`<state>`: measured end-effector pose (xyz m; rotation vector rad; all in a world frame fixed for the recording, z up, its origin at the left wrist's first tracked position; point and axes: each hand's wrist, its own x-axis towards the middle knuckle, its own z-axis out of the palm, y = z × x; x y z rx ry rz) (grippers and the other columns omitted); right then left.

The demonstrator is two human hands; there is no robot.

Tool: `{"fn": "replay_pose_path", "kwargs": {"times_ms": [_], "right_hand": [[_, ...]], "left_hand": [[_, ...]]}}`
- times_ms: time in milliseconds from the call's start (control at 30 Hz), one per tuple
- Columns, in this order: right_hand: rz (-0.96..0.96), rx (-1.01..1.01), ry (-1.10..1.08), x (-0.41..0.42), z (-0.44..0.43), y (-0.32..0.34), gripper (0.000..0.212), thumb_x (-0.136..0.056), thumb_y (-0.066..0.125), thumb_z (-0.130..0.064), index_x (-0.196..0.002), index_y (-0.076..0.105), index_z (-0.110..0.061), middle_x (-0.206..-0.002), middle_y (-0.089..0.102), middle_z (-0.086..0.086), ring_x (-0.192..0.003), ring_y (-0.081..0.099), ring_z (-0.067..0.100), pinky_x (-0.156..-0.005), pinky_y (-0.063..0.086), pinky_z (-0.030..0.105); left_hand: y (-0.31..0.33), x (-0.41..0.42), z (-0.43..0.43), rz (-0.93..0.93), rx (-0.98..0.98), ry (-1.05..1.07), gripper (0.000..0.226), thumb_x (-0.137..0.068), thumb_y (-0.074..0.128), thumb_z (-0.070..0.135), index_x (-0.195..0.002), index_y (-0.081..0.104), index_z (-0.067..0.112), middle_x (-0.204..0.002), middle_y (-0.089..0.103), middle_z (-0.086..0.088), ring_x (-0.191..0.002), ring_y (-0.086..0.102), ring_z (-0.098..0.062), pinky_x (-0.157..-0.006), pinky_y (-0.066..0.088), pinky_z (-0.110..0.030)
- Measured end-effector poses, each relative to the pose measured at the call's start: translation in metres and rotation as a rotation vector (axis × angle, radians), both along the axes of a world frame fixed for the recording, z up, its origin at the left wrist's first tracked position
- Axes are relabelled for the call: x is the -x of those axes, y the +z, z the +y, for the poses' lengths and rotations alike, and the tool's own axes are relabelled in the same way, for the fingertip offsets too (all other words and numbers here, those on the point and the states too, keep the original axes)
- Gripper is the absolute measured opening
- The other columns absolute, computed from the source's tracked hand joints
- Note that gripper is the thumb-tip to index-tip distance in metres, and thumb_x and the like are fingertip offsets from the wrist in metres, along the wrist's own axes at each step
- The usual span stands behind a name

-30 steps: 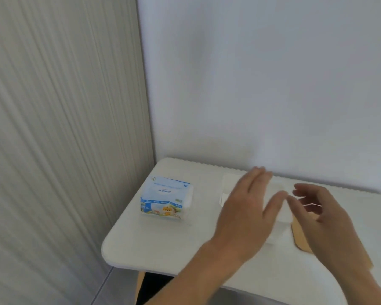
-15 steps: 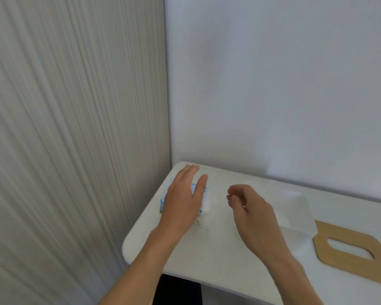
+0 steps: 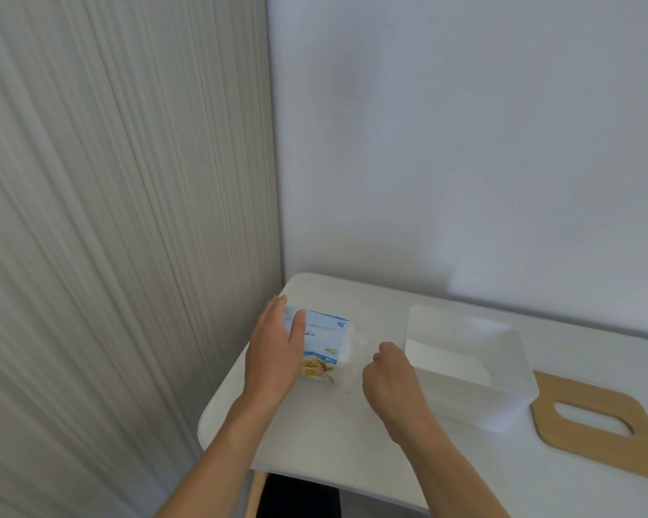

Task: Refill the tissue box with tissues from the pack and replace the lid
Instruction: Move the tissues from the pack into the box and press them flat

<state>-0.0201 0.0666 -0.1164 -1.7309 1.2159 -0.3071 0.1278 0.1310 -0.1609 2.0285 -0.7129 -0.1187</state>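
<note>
Lying near the left rear corner of the white, round-cornered surface, the blue-and-white plastic-wrapped tissue pack is partly covered by the left hand. This hand is laid flat on the pack's left part, with fingers straight and the thumb stretched over the top; the pack's left end is hidden beneath it. The pack's right end is blurred into a pale smear, so its edge cannot be made out. The right hand is held against that end with fingers curled under; whether the wrapper is pinched cannot be told, since the fingertips are turned away from the camera.

Just beside the right hand, the translucent white plastic tissue box is seen with its top uncovered. A white layer shows at its bottom, but it cannot be judged whether this is tissue or the base. To its right, the flat wooden lid with an oval slot is laid on the surface, cut off by the frame edge. A white wall and a ribbed grey panel are seen behind.
</note>
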Motion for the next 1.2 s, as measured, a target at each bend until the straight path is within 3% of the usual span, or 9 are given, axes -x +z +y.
{"fn": "replay_pose_path", "kwargs": {"times_ms": [200, 300, 400, 600, 667, 733, 900, 1067, 1200], "right_hand": [[-0.091, -0.029, -0.091, -0.015, -0.011, -0.022, 0.020, -0.088, 0.032, 0.007, -0.081, 0.048, -0.004, -0.084, 0.046, 0.006, -0.066, 0.032, 0.019, -0.051, 0.027, 0.025], [-0.183, -0.084, -0.146, -0.021, -0.014, -0.029, 0.031, -0.088, 0.033, 0.006, -0.103, 0.060, -0.002, -0.103, 0.061, 0.012, -0.074, 0.046, 0.019, -0.055, 0.037, 0.027], [-0.256, -0.113, -0.174, -0.025, -0.019, -0.032, 0.030, -0.091, 0.035, 0.003, -0.102, 0.061, -0.007, -0.103, 0.064, 0.012, -0.077, 0.054, 0.018, -0.056, 0.042, 0.026], [-0.298, -0.163, -0.161, -0.033, -0.033, -0.037, 0.031, -0.099, 0.057, -0.010, -0.069, 0.053, -0.004, -0.068, 0.060, 0.013, -0.066, 0.055, 0.021, -0.063, 0.045, 0.033], [-0.282, -0.206, -0.142, -0.037, -0.037, -0.038, 0.035, -0.098, 0.064, -0.017, -0.067, 0.052, -0.005, -0.072, 0.065, 0.026, -0.066, 0.059, 0.022, -0.061, 0.045, 0.033], [-0.270, -0.248, -0.133, -0.039, -0.040, -0.036, 0.042, -0.096, 0.068, -0.020, -0.060, 0.054, -0.004, -0.072, 0.069, 0.016, -0.062, 0.061, 0.022, -0.056, 0.046, 0.029], [-0.233, -0.298, -0.119, -0.043, -0.048, -0.027, 0.023, -0.093, 0.073, -0.022, -0.091, 0.066, 0.000, -0.075, 0.064, 0.005, -0.056, 0.051, 0.014, -0.045, 0.041, 0.023], [-0.236, -0.386, -0.129, -0.048, -0.053, -0.024, 0.023, -0.091, 0.075, -0.018, -0.095, 0.059, -0.001, -0.090, 0.067, 0.011, -0.066, 0.058, 0.017, -0.046, 0.047, 0.022], [-0.268, -0.468, -0.129, -0.051, -0.052, -0.022, 0.020, -0.091, 0.074, -0.010, -0.092, 0.056, -0.002, -0.104, 0.073, 0.020, -0.089, 0.075, 0.032, -0.080, 0.064, 0.045]], "left_hand": [[-0.001, -0.002, 0.004, 0.080, 0.054, 0.077, 0.049, -0.107, 0.042, 0.040, -0.149, 0.045, 0.015, -0.137, 0.058, 0.008, -0.122, 0.057, -0.012, -0.101, 0.048, -0.033], [-0.004, -0.006, 0.003, 0.140, 0.119, 0.099, 0.025, -0.107, 0.042, 0.031, -0.102, 0.061, 0.017, -0.086, 0.064, 0.013, -0.076, 0.061, -0.001, -0.068, 0.047, -0.032], [-0.008, -0.012, 0.002, 0.162, 0.133, 0.123, 0.038, -0.104, 0.039, 0.025, -0.070, 0.041, 0.009, -0.063, 0.048, -0.010, -0.053, 0.043, -0.014, -0.049, 0.032, -0.030], [-0.006, -0.013, 0.002, 0.156, 0.094, 0.158, 0.037, -0.102, 0.039, 0.015, -0.066, 0.030, 0.015, -0.059, 0.033, -0.001, -0.054, 0.028, -0.013, -0.049, 0.021, -0.028], [-0.008, -0.015, 0.002, 0.161, 0.087, 0.162, 0.038, -0.102, 0.039, 0.015, -0.065, 0.030, 0.015, -0.058, 0.034, -0.001, -0.053, 0.029, -0.012, -0.049, 0.021, -0.027], [-0.007, -0.016, 0.002, 0.156, 0.079, 0.161, 0.038, -0.102, 0.039, 0.016, -0.065, 0.031, 0.015, -0.058, 0.034, -0.001, -0.052, 0.029, -0.012, -0.048, 0.021, -0.028], [-0.008, -0.014, 0.002, 0.123, 0.058, 0.153, 0.038, -0.103, 0.039, 0.015, -0.066, 0.030, 0.015, -0.059, 0.034, -0.001, -0.051, 0.027, -0.011, -0.041, 0.019, -0.019], [-0.016, -0.017, 0.002, 0.123, 0.053, 0.147, 0.040, -0.105, 0.039, 0.019, -0.066, 0.033, 0.014, -0.062, 0.043, -0.005, -0.054, 0.035, -0.013, -0.045, 0.023, -0.024], [-0.019, -0.018, 0.001, 0.113, 0.060, 0.139, 0.041, -0.106, 0.038, 0.021, -0.066, 0.034, 0.013, -0.062, 0.048, -0.006, -0.054, 0.040, -0.013, -0.046, 0.025, -0.025]]}}
